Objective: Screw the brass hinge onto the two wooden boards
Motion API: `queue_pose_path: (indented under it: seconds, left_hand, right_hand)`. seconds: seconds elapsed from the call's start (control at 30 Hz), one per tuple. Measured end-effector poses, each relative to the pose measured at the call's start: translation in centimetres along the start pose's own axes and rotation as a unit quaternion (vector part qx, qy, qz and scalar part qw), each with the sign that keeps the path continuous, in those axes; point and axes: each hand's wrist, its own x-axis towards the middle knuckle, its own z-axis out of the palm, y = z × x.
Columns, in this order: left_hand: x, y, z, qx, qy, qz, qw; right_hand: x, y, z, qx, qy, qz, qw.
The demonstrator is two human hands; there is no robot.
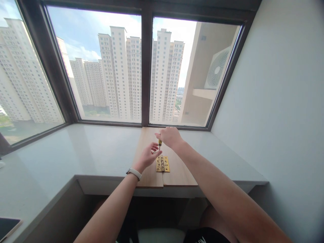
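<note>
A gold-coloured hinge (162,164) lies across the seam between two light wooden boards (149,180) on the white counter. My right hand (170,136) is closed on the handle of a yellow and black screwdriver (160,143), which stands upright with its shaft pointing down at the hinge's upper left part. Beside the shaft is my left hand (150,154), its thumb and fingers curved around the shaft near the tip. Whether the fingers touch the shaft or a screw is too small to tell. Several dark holes show in the hinge plates.
The white counter (101,152) runs under dark-framed windows (145,67), with a white wall (273,84) at the right. A dark flat device (8,226) lies at the lower left edge. My legs are below the counter's front edge.
</note>
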Motion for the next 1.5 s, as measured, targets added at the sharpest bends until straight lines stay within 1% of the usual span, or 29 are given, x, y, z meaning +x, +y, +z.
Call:
queue_pose_path:
  seconds: [0.1,0.17,0.23,0.3,0.37,0.43,0.6,0.8,0.9,1.0,1.1,1.27,1.4,1.5]
  left_hand:
    - [0.8,2.4,-0.1,0.019,0.066,0.055,0.996]
    - [1.4,3.3,0.0,0.022,0.091,0.076,0.993]
    - [1.8,3.6,0.1,0.025,0.113,0.085,0.99]
    - [1.9,3.4,0.2,0.026,0.13,0.084,0.988]
    - [1.9,3.0,0.2,0.02,0.13,0.081,0.988]
    - [1.9,2.8,0.2,0.007,0.113,0.079,0.99]
    - [2.1,2.8,-0.2,-0.017,0.061,0.069,0.996]
    - [2.3,3.1,-0.6,-0.026,0.005,0.072,0.997]
    - [2.1,3.5,-0.8,-0.028,-0.001,0.064,0.998]
    - [1.8,4.0,-0.9,-0.009,0.022,0.06,0.998]
    - [1.8,4.4,-0.9,0.002,0.061,0.069,0.996]
    - [2.0,4.8,-0.2,-0.021,0.117,0.066,0.991]
    - [1.8,5.0,0.4,-0.026,0.128,0.083,0.988]
    - [1.8,4.9,0.3,-0.015,0.121,0.095,0.988]
  right_hand:
    - [-0.1,-0.1,-0.2,0.01,-0.004,0.008,1.0]
    - [-0.3,0.0,-0.3,0.018,-0.008,0.012,1.0]
    - [-0.5,0.4,-0.3,0.038,-0.008,-0.001,0.999]
    - [-0.8,1.0,-0.2,0.079,-0.009,-0.04,0.996]
    - [-0.9,1.6,0.0,0.128,-0.01,-0.087,0.988]
    - [-0.9,2.2,0.2,0.161,-0.012,-0.115,0.98]
    - [-0.5,2.7,0.4,0.172,-0.019,-0.121,0.977]
    - [-0.5,2.4,-0.1,0.086,-0.041,-0.105,0.99]
    - [-0.7,2.3,-0.4,0.054,-0.042,-0.091,0.994]
    - [-0.9,1.8,-0.8,0.039,-0.039,-0.075,0.996]
    - [-1.0,0.9,-1.1,0.018,-0.032,-0.053,0.998]
    - [-0.9,-0.2,-1.0,-0.003,-0.034,0.008,0.999]
    - [-1.0,-0.1,-0.8,0.007,-0.022,0.054,0.998]
    - [-1.2,0.2,-0.9,0.026,-0.017,0.04,0.999]
